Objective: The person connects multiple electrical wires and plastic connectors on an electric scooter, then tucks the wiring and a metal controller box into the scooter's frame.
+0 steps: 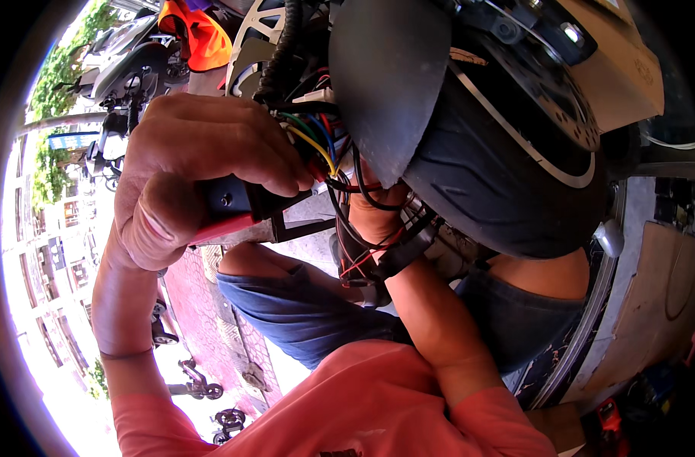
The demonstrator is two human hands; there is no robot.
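Observation:
An electric scooter is turned so that its rear wheel, a black tyre, and its dark mudguard lie in front of me. My left hand is closed over a black housing with a red edge, thumb on the near side. Its fingertips reach beside a bundle of coloured wires, yellow, blue, green and red. From below, my right hand reaches up among black cables, under the mudguard. Its fingers are hidden behind the cables and mudguard, so their grip does not show.
A cardboard box stands behind the wheel at the upper right. An orange cloth hangs at the upper left. Parked scooters stand on the pavement to my left. My bent knees in denim shorts are beneath the work.

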